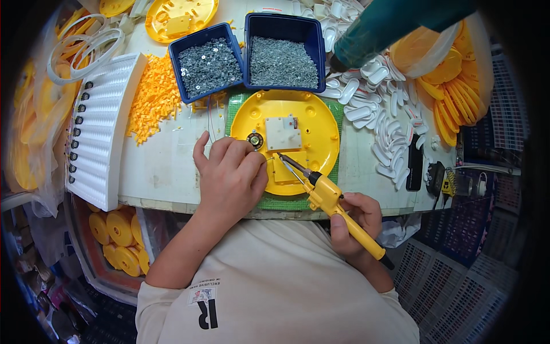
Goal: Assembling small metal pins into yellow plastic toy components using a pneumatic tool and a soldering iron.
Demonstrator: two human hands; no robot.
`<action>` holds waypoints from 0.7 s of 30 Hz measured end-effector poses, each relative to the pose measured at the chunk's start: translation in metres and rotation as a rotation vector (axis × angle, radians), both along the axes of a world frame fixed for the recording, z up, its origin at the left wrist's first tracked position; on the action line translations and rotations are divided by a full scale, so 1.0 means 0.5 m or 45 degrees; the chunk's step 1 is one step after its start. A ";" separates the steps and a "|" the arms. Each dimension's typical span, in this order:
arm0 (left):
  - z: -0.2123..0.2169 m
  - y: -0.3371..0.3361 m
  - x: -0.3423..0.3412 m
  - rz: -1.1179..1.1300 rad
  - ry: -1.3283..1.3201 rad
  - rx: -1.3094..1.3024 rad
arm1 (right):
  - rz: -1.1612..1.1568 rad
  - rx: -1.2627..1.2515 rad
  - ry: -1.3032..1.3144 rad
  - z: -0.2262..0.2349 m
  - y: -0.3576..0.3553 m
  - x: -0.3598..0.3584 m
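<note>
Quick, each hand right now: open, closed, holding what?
Left hand: fingers curled over the round yellow plastic shell; whether they pinch anything cannot be told.
Right hand: closed around the yellow, gun-shaped soldering iron.

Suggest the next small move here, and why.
Probably steady the left hand: its fingers seem to pinch a thin wire close to the tip of the soldering gun, which the right hand holds over the yellow disc. Whether tip and wire touch is unclear.
</note>
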State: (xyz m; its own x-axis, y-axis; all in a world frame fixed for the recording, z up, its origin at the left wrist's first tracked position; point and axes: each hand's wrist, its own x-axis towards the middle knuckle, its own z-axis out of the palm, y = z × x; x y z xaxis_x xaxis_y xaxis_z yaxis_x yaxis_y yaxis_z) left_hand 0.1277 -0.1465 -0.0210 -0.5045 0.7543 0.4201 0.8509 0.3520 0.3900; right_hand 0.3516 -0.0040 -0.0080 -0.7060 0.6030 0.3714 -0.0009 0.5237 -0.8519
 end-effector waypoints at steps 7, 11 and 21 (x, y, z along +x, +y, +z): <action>0.002 -0.001 0.000 0.003 0.011 -0.025 | -0.010 -0.009 0.025 -0.001 -0.002 -0.001; 0.025 -0.019 -0.025 -0.056 -0.026 -0.017 | -0.021 -0.092 0.025 0.000 -0.008 0.003; 0.079 -0.088 -0.166 -0.257 -0.069 -0.184 | -0.082 -0.212 0.031 0.006 -0.006 0.007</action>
State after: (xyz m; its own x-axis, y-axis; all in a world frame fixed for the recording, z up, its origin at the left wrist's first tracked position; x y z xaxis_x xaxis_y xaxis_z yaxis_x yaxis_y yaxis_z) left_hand 0.0446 -0.1905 0.0184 -0.3563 0.8924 0.2770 0.8887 0.2321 0.3953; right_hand 0.3552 -0.0072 -0.0052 -0.6557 0.7016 0.2788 0.0066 0.3746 -0.9271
